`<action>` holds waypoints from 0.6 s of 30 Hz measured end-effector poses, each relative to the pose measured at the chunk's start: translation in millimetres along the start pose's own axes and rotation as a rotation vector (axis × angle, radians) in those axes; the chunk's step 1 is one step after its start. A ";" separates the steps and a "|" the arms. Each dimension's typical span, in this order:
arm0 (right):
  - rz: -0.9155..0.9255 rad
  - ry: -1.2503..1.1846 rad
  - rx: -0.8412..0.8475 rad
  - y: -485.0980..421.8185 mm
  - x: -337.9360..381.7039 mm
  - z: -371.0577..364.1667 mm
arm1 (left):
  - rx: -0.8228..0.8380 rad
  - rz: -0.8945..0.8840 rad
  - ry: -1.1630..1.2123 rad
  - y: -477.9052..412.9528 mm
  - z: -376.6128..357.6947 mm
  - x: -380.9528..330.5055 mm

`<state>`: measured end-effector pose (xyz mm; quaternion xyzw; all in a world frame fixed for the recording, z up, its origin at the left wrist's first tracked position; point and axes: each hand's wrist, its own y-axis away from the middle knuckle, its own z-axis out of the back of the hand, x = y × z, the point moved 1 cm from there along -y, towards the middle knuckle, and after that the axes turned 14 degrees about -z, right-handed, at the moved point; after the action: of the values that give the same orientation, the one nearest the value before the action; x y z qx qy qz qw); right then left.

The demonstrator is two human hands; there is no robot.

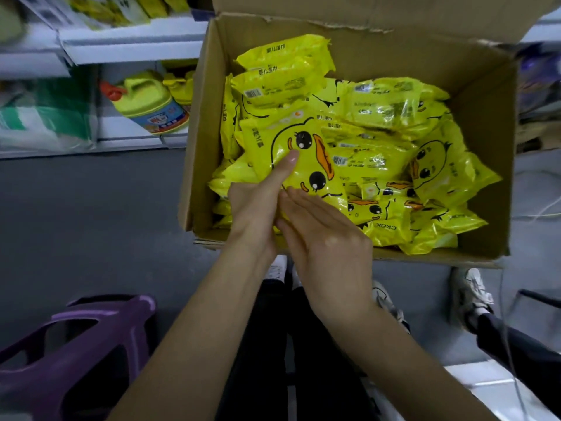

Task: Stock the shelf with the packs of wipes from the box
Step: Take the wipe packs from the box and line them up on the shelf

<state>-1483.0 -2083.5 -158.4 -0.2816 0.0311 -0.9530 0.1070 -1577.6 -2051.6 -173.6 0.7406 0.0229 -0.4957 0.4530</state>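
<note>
Fingers of the left hand (256, 205) are hidden beneath a glossy yellow duck-faced pack of wipes (306, 161), with the thumb clamped on its face, over the near left corner of the open brown cardboard box (485, 117). The right hand (328, 238) has its fingers straight and together, touching the pack's near edge. Heaped yellow packs (394, 104) fill the box.
</note>
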 end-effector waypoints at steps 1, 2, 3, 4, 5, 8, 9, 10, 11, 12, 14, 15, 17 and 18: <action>-0.026 -0.052 0.036 -2.4 2.4 5.5 | -0.007 0.001 0.001 0.8 2.2 -3.3; -0.052 -0.113 0.081 -5.6 4.1 12.8 | 0.003 -0.019 -0.019 2.3 4.9 -8.3; -0.085 -0.168 0.125 -9.5 4.6 21.4 | 0.020 -0.052 -0.031 3.8 7.6 -14.3; -0.127 -0.210 0.153 -14.1 2.9 31.1 | 0.055 -0.088 -0.026 5.7 9.5 -21.6; -0.175 -0.245 0.168 -20.5 0.6 42.1 | 0.092 -0.116 -0.014 8.9 10.9 -30.8; -0.401 -0.425 0.267 -49.4 -2.8 77.5 | 0.169 -0.169 0.043 23.3 11.8 -62.3; -0.482 -0.509 0.330 -62.1 0.3 89.4 | 0.191 -0.197 0.051 27.7 10.9 -73.1; -0.550 -0.585 0.399 -75.2 5.3 101.1 | 0.222 -0.242 0.051 32.1 9.0 -85.4; -0.597 -0.638 0.459 -87.8 11.9 113.0 | 0.262 -0.299 0.043 34.9 7.1 -96.5; -0.623 -0.665 0.504 -99.7 19.1 124.4 | 0.294 -0.353 0.021 40.4 3.1 -109.7; -0.631 -0.664 0.552 -121.8 36.9 149.0 | 0.345 -0.436 -0.038 54.2 -7.3 -137.3; -0.611 -0.651 0.562 -132.0 47.6 162.1 | 0.370 -0.468 -0.055 63.9 -13.1 -152.1; -0.563 -0.632 0.564 -149.9 72.3 192.9 | 0.366 -0.526 -0.068 85.6 -23.5 -187.3; -0.545 -0.636 0.560 -157.6 85.2 210.3 | 0.370 -0.566 -0.071 96.5 -27.3 -205.7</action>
<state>-1467.8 -1948.5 82.2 -0.5164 -0.3344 -0.7852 -0.0700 -1615.9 -2004.1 46.9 0.7567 0.1214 -0.6232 0.1557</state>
